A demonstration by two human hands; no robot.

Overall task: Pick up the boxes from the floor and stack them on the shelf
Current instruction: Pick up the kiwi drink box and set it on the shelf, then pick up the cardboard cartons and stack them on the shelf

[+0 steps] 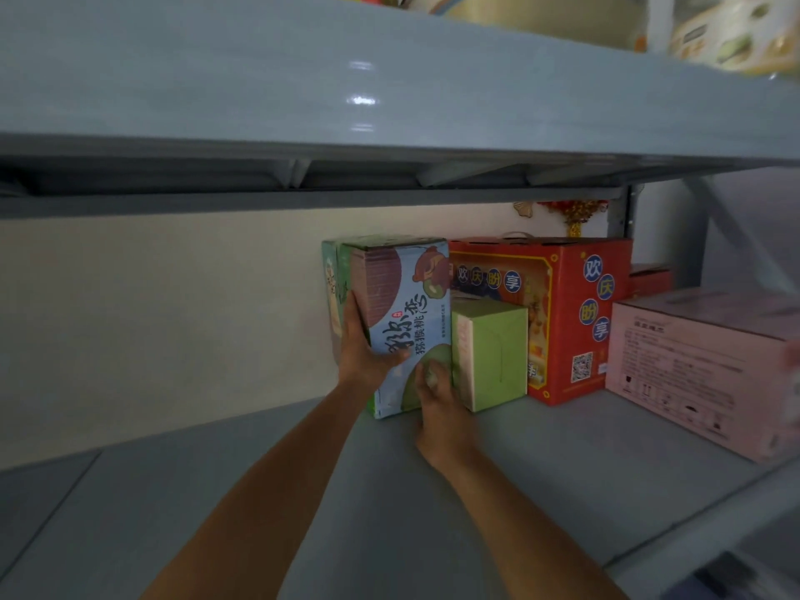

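The blue box [402,305] stands upright at the back of the shelf [389,513], against the wall [151,318]. The left hand [363,352] grips its left edge, fingers wrapped round the side. The right hand [441,409] lies against its lower front; whether those fingers grip, I cannot tell. A green box [493,352] touches its right side, with a red box [562,296] behind that one and a pink box [692,361] further right.

Two hands [363,357], five boxes [562,296], two shelves [389,101].
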